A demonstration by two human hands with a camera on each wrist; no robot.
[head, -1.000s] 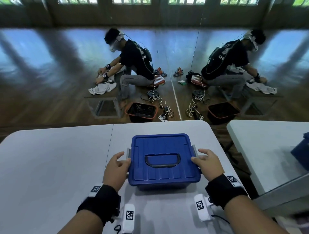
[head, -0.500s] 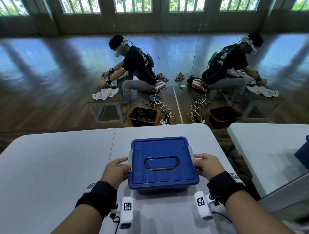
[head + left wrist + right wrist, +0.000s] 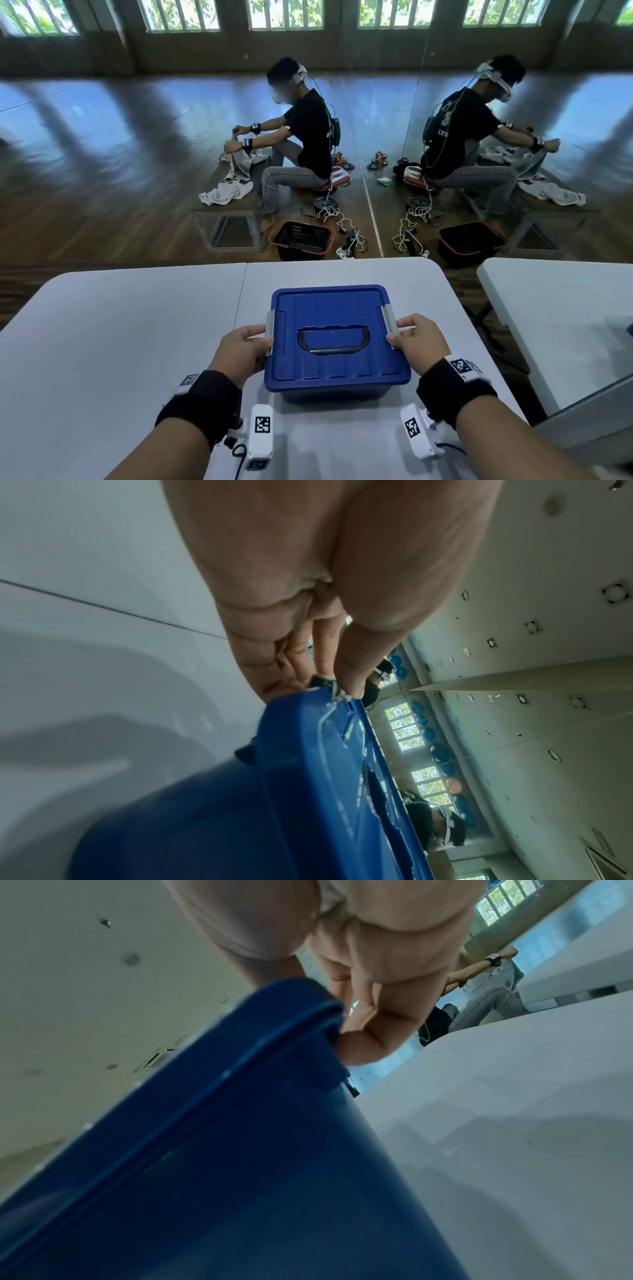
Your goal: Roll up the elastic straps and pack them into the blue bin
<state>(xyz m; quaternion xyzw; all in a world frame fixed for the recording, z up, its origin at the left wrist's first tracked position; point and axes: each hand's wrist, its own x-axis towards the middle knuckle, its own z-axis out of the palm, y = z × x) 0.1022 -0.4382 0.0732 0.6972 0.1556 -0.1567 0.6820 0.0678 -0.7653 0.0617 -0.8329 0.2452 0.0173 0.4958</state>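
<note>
Blue bin (image 3: pixel 337 346) lidded, upright near table (image 3: pixel 120 342) front edge, handle running left-right. Left hand (image 3: pixel 239 353) pinches left grey latch (image 3: pixel 269 330); right hand (image 3: pixel 416 339) curls on right latch (image 3: pixel 389 322).

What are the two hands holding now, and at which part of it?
Both hold the blue bin by its grey side clips: the left hand pinches the left clip, the right hand the right clip.
</note>
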